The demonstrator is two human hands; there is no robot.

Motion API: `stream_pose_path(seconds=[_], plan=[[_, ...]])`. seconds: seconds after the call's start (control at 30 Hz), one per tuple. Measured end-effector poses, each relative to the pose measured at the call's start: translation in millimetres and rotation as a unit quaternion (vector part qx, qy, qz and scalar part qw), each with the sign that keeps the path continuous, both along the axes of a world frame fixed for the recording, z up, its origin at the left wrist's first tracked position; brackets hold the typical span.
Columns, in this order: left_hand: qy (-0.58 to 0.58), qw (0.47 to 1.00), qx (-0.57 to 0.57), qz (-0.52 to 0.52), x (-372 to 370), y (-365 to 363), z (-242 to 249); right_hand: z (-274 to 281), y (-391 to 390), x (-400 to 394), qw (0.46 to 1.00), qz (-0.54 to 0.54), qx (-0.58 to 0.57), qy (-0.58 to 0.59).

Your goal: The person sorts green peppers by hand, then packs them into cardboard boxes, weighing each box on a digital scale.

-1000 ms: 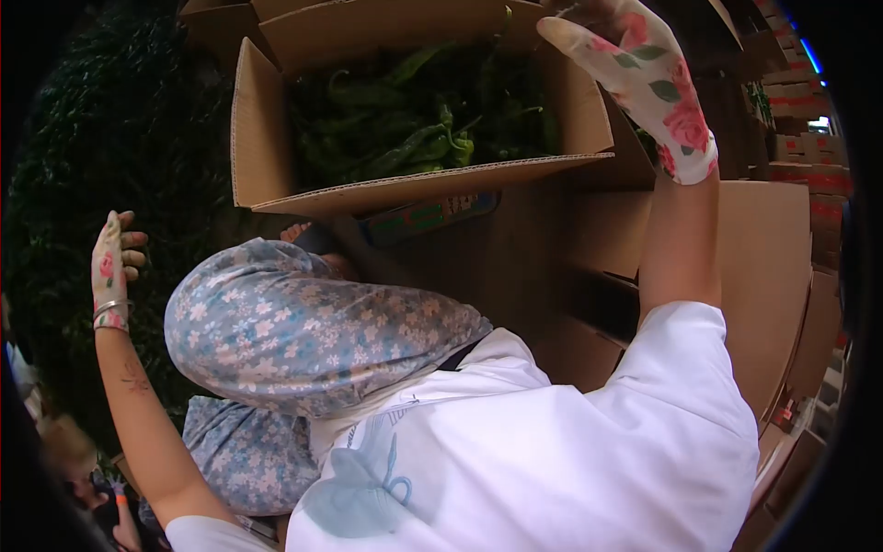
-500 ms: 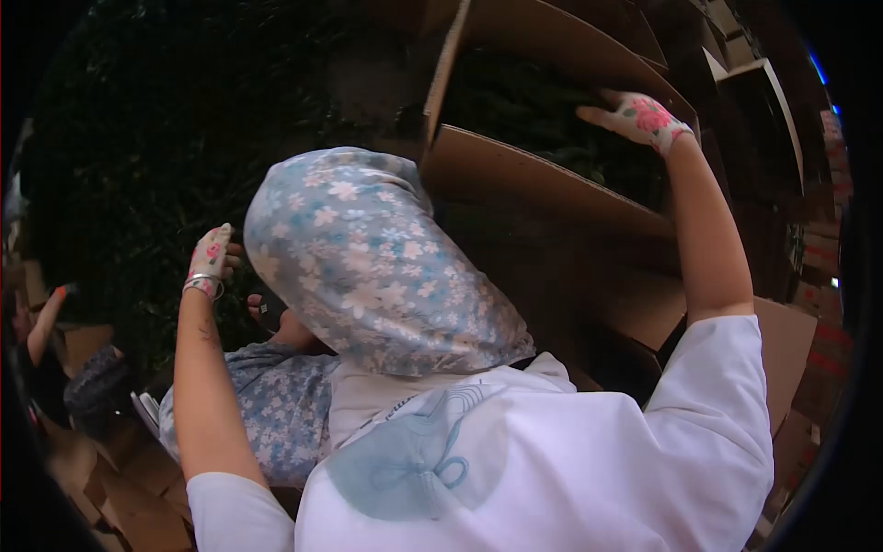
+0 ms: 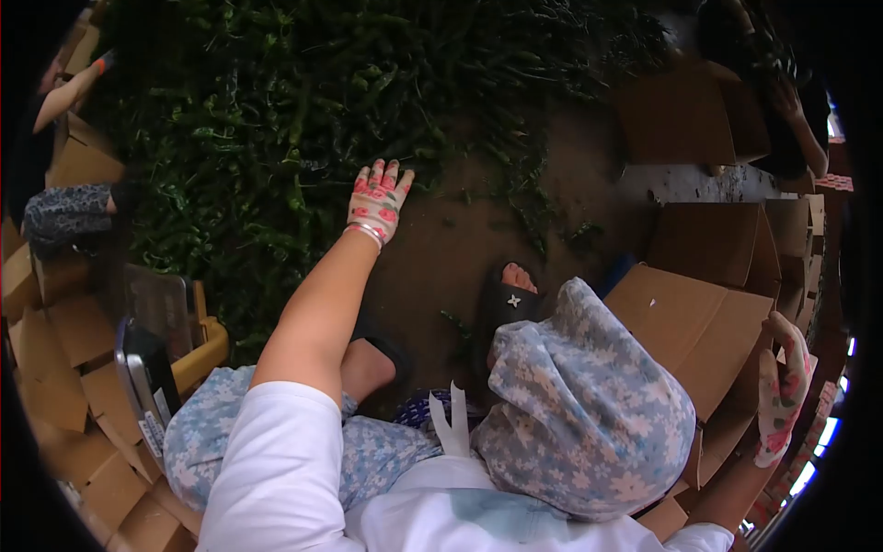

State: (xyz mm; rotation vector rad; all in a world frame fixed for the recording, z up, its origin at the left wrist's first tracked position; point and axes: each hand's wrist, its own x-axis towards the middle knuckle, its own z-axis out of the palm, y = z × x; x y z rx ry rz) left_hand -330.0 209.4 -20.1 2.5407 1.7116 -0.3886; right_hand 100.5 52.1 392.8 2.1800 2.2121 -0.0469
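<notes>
Green peppers (image 3: pixel 303 101) lie in a large dark pile on the ground. My left hand (image 3: pixel 377 198), in a white glove with pink flowers, is open, palm down with fingers spread, at the pile's near edge. Nothing shows in it. My right hand (image 3: pixel 785 391), in a matching glove, is at the far right beside a cardboard box (image 3: pixel 685 322). Its fingers are curved and apart, near the box's edge, and I see nothing held.
A scale (image 3: pixel 147 386) with a yellow part (image 3: pixel 207 354) stands at my left. Other people's arms (image 3: pixel 66 97) show at the far left and upper right. An open box (image 3: pixel 676 115) lies at the upper right. Stacked cartons (image 3: pixel 64 386) line both sides.
The view has swung left, showing more of the pile. My left hand has reached forward over the pile's edge. My right hand has left the inside of the box and is beside it.
</notes>
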Motion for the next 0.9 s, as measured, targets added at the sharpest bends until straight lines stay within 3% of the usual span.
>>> stream_pose_path(seconds=[0.13, 0.27, 0.37, 0.4, 0.5, 0.6, 0.67, 0.73, 0.77, 0.9], plan=[[0.061, 0.997, -0.025, 0.034, 12, 42, 4, -13, 30, -27, 0.996, 0.080, -0.017, -0.028], [0.041, 0.998, -0.047, 0.032, 2, 53, 4, -21, 36, -32, 0.998, 0.053, -0.032, 0.005], [-0.038, 0.992, -0.088, 0.076, -9, 57, 6, -23, 30, -31, 0.997, 0.074, -0.018, -0.015], [-0.022, 0.993, -0.094, 0.060, -10, 60, 17, -21, 25, -30, 0.997, 0.069, -0.014, -0.019], [-0.116, 0.989, -0.083, 0.043, -30, 57, 46, -19, 4, -26, 0.996, 0.071, 0.042, 0.016], [-0.296, 0.921, -0.179, 0.178, -63, 60, 84, -18, -17, -24, 0.997, 0.054, 0.054, 0.026], [-0.274, 0.925, -0.153, 0.215, -85, 66, 124, -20, -33, -19, 0.993, 0.063, 0.087, 0.044], [-0.432, 0.851, -0.202, 0.219, -109, 74, 141, -15, -46, -11, 0.990, 0.066, 0.098, 0.073], [-0.561, 0.762, -0.241, 0.217, -94, 64, 183, -11, -52, -9, 0.988, 0.071, 0.114, 0.080], [-0.676, 0.690, -0.219, 0.137, -36, 49, 289, 10, -81, 5, 0.974, 0.081, 0.186, 0.099]])
